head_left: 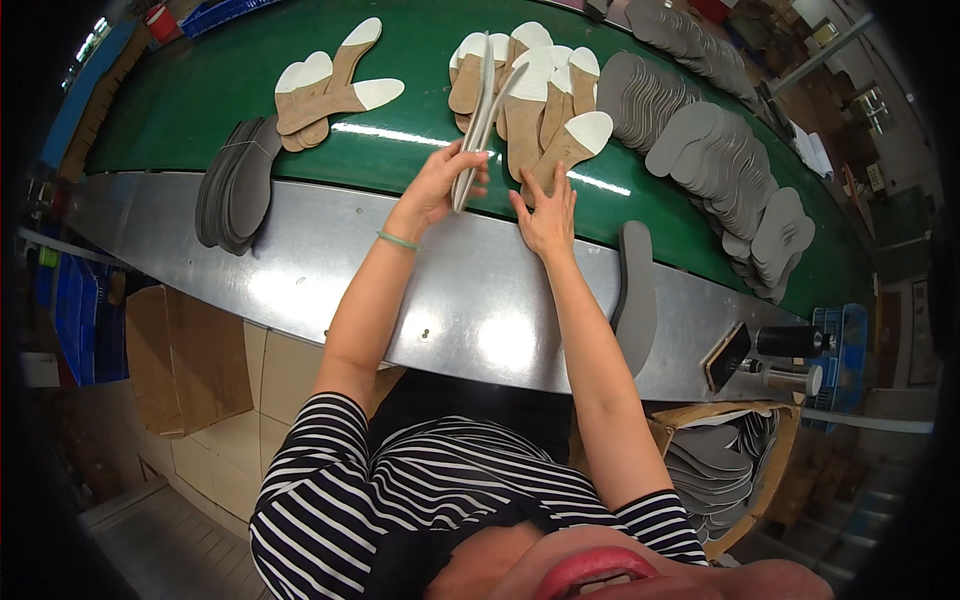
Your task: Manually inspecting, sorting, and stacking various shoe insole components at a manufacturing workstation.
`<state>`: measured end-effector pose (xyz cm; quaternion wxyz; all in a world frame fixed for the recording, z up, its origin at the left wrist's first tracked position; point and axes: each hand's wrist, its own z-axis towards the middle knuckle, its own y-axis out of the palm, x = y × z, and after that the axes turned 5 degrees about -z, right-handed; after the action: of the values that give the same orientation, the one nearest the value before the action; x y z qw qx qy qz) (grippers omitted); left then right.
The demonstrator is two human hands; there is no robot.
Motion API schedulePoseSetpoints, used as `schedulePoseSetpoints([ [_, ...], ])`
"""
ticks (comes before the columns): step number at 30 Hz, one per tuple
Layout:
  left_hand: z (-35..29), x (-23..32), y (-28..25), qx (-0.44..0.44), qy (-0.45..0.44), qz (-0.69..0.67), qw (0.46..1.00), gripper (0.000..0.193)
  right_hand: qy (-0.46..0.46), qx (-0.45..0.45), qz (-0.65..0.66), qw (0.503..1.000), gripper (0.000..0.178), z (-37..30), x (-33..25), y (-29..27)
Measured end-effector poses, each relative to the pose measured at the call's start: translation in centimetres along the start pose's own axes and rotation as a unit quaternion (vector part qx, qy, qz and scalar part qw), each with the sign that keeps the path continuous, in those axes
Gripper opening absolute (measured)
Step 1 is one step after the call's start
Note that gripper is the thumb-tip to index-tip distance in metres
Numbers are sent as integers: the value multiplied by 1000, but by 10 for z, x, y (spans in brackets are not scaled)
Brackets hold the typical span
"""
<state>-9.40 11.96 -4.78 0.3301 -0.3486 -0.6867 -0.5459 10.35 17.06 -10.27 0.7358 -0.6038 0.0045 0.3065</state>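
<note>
My left hand [437, 184] is closed around a few pale shoe insoles [484, 105], held upright and seen nearly edge-on; I cannot tell exactly how many. At the near edge of the green belt, my right hand [548, 222] lies with its fingers spread on a brown insole with a white tip [566, 150]. Behind both hands is a loose pile of similar brown-and-white insoles [527, 115], partly covered by the held ones. Just right of my right forearm, a grey insole stack [634, 290] lies on the metal table edge.
Another brown-and-white group [318, 105] lies on the green belt [410, 150] at left, near a tied grey insole bundle [238, 185]. Long rows of grey insoles [715, 155] line the right. A phone [727, 357] and black bottle [790, 341] stand beyond. A cardboard box [715, 470] holds grey insoles below.
</note>
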Motion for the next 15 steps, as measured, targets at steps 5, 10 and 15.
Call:
schedulePoseSetpoints([
  [5, -13, -27, 3, -87, 12, -134, 987, 40, 10, 71, 72, 995, 30, -1, 7, 3],
  [10, -21, -48, -4, -66, 48, -126, 989, 43, 16, 167, 141, 976, 42, -6, 10, 2],
  [15, -12, -66, -2, -27, 42, -136, 989, 44, -54, 143, 282, 947, 61, -31, -20, -18],
])
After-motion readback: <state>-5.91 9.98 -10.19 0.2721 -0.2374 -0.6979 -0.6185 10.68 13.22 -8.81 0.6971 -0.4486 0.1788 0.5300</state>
